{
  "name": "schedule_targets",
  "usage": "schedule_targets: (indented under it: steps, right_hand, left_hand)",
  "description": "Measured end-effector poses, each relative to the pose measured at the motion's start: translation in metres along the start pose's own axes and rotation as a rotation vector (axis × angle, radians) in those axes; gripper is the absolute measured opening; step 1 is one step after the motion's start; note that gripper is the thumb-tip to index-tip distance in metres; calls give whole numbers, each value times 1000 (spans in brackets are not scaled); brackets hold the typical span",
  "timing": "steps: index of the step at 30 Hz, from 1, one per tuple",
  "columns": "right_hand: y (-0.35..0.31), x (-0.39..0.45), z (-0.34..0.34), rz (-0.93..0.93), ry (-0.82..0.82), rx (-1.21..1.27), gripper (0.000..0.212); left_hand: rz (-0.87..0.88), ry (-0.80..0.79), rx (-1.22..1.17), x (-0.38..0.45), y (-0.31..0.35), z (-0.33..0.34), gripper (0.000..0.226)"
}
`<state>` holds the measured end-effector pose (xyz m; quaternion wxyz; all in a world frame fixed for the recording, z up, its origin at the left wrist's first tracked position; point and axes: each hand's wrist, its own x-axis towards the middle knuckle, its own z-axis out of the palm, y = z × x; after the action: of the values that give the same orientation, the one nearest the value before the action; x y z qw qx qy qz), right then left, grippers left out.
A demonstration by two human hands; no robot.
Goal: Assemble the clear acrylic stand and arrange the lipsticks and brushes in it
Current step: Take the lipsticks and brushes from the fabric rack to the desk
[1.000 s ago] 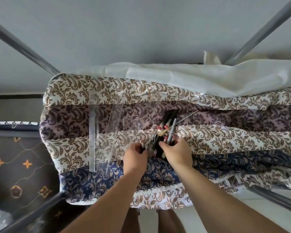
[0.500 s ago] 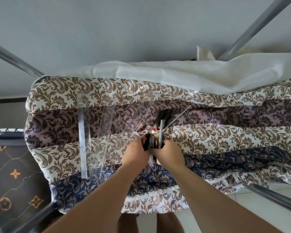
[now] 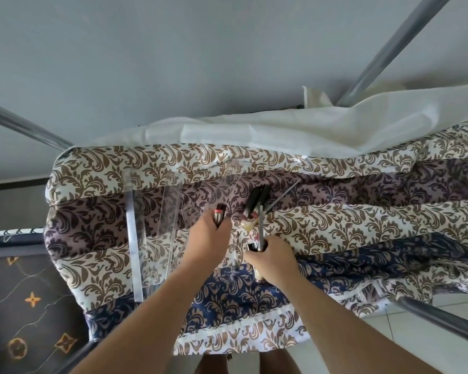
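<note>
The left hand [image 3: 208, 236] is closed around a dark lipstick [image 3: 219, 215] with a red band near its top, and it holds it just above the cloth, next to the clear acrylic pieces [image 3: 157, 228]. The right hand [image 3: 272, 256] is also closed, and it grips a small bundle: a thin grey brush handle [image 3: 260, 228] stands up out of the fist, and a black tube shows at the thumb side. Just beyond the right hand, more brushes and lipsticks [image 3: 256, 205] lie together in a loose pile on the cloth, with their dark ends pointing away from the person. The acrylic pieces lie flat to the left of the hands; one long edge [image 3: 134, 244] looks white and bright, and the other sheets are so clear that I cannot tell how many there are or if any are joined. The surface is a soft, padded one, covered by a patterned cloth [image 3: 335, 225] with leaf scrolls in bands of brown on cream, purple and dark blue. A plain white sheet [image 3: 308, 125] lies crumpled along the far edge. Grey metal poles [image 3: 389, 49] cross the corners of the view. Behind is a bare grey-blue wall [image 3: 173, 63]. To the left, lower, is a dark fabric [image 3: 19, 306] with orange star shapes, and at the lower right pale floor tiles [image 3: 416, 354] show.
</note>
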<state>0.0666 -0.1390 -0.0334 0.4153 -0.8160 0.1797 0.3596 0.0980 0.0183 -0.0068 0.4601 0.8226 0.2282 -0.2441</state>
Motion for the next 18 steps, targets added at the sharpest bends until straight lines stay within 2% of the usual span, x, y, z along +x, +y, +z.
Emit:
schedule_targets:
  steps: [4, 10, 12, 15, 18]
  right_hand:
    - [11, -4, -25, 9, -34, 156, 47]
    - [22, 6, -49, 63, -12, 196, 53]
    - [26, 8, -49, 75, -14, 195, 49]
    - [29, 8, -48, 89, -15, 206, 42]
    - [29, 6, -46, 79, -18, 210, 44]
  left_hand:
    - [76, -47, 126, 20, 30, 6, 15]
    - [90, 3, 585, 42, 52, 36, 51]
    - [100, 4, 661, 46, 54, 45, 48]
    - [89, -27, 623, 49, 55, 50, 35]
    - [108, -45, 668, 47, 55, 49, 34]
